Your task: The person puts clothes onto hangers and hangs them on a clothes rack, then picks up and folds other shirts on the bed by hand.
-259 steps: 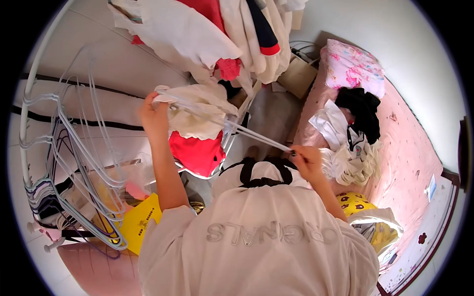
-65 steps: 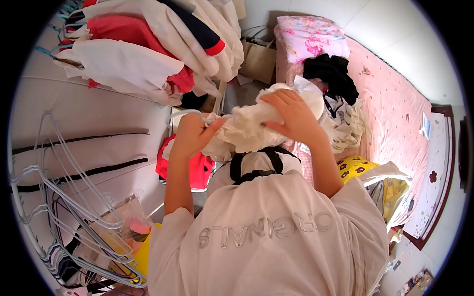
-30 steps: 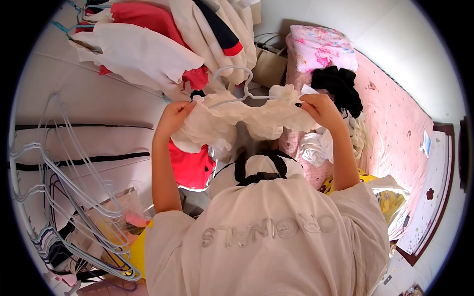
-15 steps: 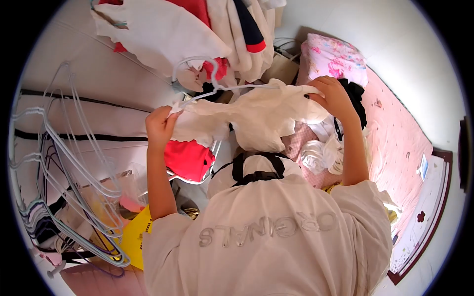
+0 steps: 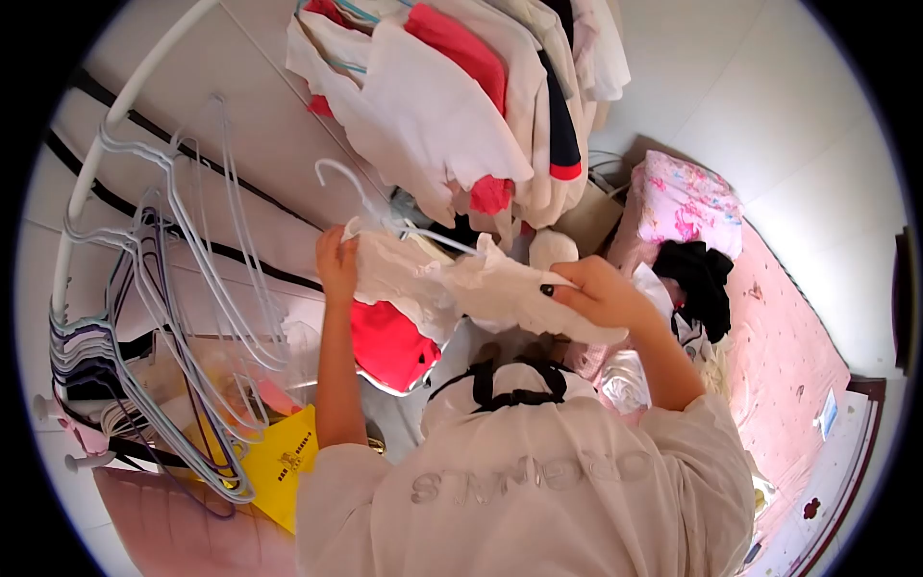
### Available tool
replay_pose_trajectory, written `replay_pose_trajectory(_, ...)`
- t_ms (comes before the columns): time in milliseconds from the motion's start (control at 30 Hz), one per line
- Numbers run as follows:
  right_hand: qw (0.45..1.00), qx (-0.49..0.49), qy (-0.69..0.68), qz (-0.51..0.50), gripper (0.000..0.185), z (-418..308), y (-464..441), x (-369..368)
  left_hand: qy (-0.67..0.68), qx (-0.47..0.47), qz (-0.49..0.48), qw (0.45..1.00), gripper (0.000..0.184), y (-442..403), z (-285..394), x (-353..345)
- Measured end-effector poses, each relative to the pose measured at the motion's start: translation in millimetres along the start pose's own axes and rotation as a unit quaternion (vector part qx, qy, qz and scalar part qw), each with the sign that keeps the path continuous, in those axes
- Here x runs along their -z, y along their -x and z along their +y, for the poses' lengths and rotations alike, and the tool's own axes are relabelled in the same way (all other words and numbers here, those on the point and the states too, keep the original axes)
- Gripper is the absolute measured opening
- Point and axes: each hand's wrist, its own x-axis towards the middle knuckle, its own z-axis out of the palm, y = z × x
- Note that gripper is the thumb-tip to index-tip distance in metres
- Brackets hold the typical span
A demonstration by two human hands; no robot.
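White garment [image 5: 505, 293] | arms [image 5: 341, 385] forward | left hand [image 5: 335, 264], right hand [image 5: 608, 298]: fingers [image 5: 577, 300] pinching opposite ends

Your head view is bright overall and strongest toward the right, where light washes over the pink bed [image 5: 784, 332] and pales the wall [image 5: 740, 87] beyond it. The left side looks greyer, and you have soft shade below the hanging clothes [image 5: 433, 96]. Pale patches of the white garment [image 5: 409, 274] lose fold detail, while the black clothing [image 5: 700, 279] sinks to nearly solid dark. Your fisheye lens bows the white rail [image 5: 142, 79] and leaves black corners with a bluish fringe. The shirt lettering [image 5: 529, 476] reads faint to you.
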Motion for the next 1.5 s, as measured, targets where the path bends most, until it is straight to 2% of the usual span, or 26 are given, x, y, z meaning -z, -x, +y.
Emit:
replay_pose_trajectory(100,0.998,-0.012,-0.06,0.01,0.015,-6.5,-5.3,-17.0,-0.011,0.041,0.076,0.996,0.042,0.4,11.7,-21.5)
replay_pose_trajectory(133,0.991,-0.034,-0.127,0.026,0.016,-9.2,-5.6,-22.7,0.033,0.109,0.068,0.991,0.057,4.7,13.6,-28.9)
replay_pose_trajectory(167,0.979,-0.056,-0.193,0.042,0.017,-12.4,-5.7,-27.2,0.049,0.123,0.084,0.988,0.059,11.1,15.7,-34.3)
replay_pose_trajectory(233,0.975,-0.049,-0.208,0.067,0.02,-22.3,-5.3,-27.3,0.083,0.154,0.115,0.978,0.064,23.3,35.6,-45.5)
replay_pose_trajectory(333,0.96,-0.066,-0.245,0.116,0.022,-45.2,-8.8,-19.0,0.091,0.181,0.062,0.977,0.067,36.0,69.2,-59.5)
replay_pose_trajectory(433,0.946,-0.06,-0.271,0.169,0.023,-57.9,-22.6,-15.7,0.243,0.165,0.009,0.956,0.065,53.1,74.7,-85.2)
replay_pose_trajectory(500,0.941,-0.039,-0.266,0.205,0.024,-66.6,-36.9,-9.3,0.493,0.259,-0.076,0.827,0.066,42.7,97.6,-81.1)
replay_pose_trajectory(567,0.941,-0.021,-0.255,0.223,0.025,-69.6,-54.2,-0.7,0.482,0.216,-0.128,0.839,0.067,37.2,105.9,-78.5)
replay_pose_trajectory(600,0.944,-0.007,-0.239,0.229,0.025,-74.5,-63.6,5.4,0.347,0.13,-0.131,0.92,0.066,39.6,101.7,-79.6)
replay_pose_trajectory(667,0.946,0.018,-0.183,0.268,0.024,-94.1,-82.8,15.9,0.567,0.244,-0.119,0.778,0.073,31.1,127.7,-74.6)
replay_pose_trajectory(767,0.95,0.063,-0.097,0.289,0.024,-104.9,-113.2,30.7,0.501,0.101,-0.155,0.845,0.077,24.9,139.4,-61.9)
replay_pose_trajectory(900,0.948,0.08,-0.017,0.309,0.028,-122.4,-153.7,39.9,0.295,-0.022,-0.126,0.947,0.06,26.5,99.4,-68.3)
replay_pose_trajectory(967,0.952,0.052,0.042,0.299,0.031,-124.7,-172.8,43.7,0.332,-0.005,-0.114,0.936,0.06,27.3,95.9,-75.4)
replay_pose_trajectory(1000,0.935,0.075,0.154,0.312,0.029,-120.1,-182.6,43.7,0.348,0.005,-0.109,0.931,0.06,28.8,94.0,-77.6)
replay_pose_trajectory(1100,0.877,0.05,0.294,0.377,0.022,-102.6,-184.8,28.1,0.294,0.036,-0.126,0.947,0.061,38.7,86.4,-78.4)
replay_pose_trajectory(1200,0.858,-0.032,0.356,0.369,0.021,-99.7,-175.6,25.1,0.268,0.079,-0.141,0.95,0.065,47.7,82.9,-79.8)
replay_pose_trajectory(1300,0.79,0.115,0.363,0.48,0.035,-82.4,-175.9,23.1,0.25,0.091,-0.145,0.953,0.068,50.8,86.0,-80.6)
replay_pose_trajectory(1400,0.684,0.154,0.522,0.486,0.046,-78.3,-174.1,18.2,0.207,0.05,-0.108,0.971,0.071,47.2,84.8,-83.5)
replay_pose_trajectory(1500,0.722,0.22,0.525,0.395,0.046,-85.1,-171.7,4.4,0.11,0.017,-0.094,0.989,0.069,29.8,84.0,-83.0)
